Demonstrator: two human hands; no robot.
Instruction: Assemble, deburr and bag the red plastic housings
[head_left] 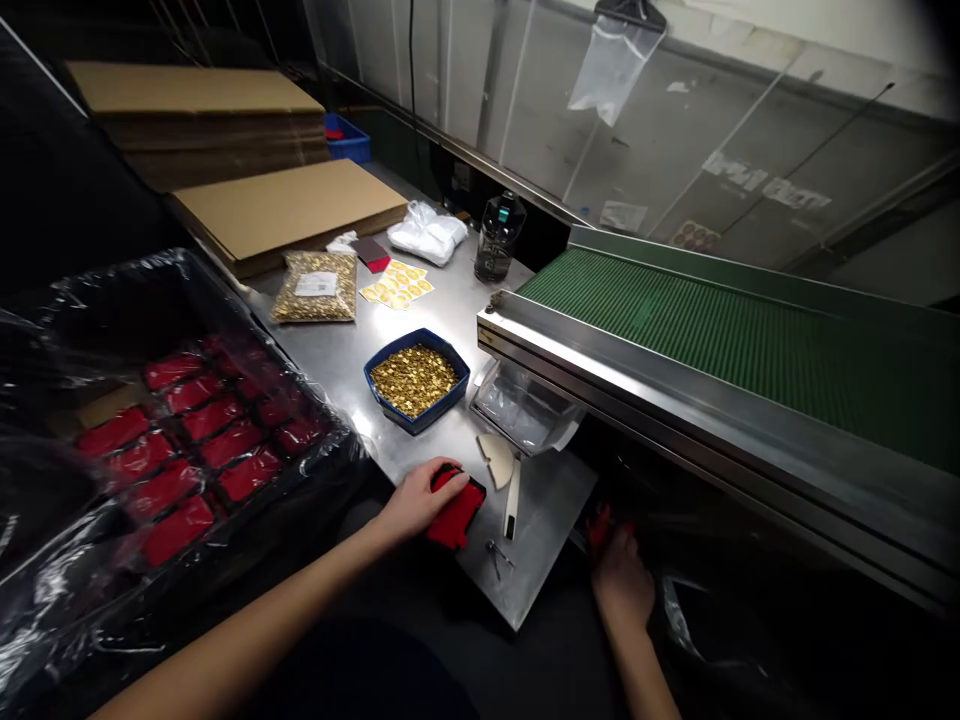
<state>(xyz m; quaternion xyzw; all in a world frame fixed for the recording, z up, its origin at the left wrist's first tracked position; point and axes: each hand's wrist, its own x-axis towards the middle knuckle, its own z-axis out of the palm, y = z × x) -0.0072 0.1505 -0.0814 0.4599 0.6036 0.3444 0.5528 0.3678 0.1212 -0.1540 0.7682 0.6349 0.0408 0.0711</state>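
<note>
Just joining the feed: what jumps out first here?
The blue bowl heaped with gold pieces, mid-table, glints brightest. Left of it, rows of red pouches fill a plastic-lined black crate; the left hand holds one red pouch at the near edge of the table.

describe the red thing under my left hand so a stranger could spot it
Find the steel table beside the green conveyor. At its near edge, below the blue tray, the left hand holds a red piece, the only one lying on bare metal.
</note>
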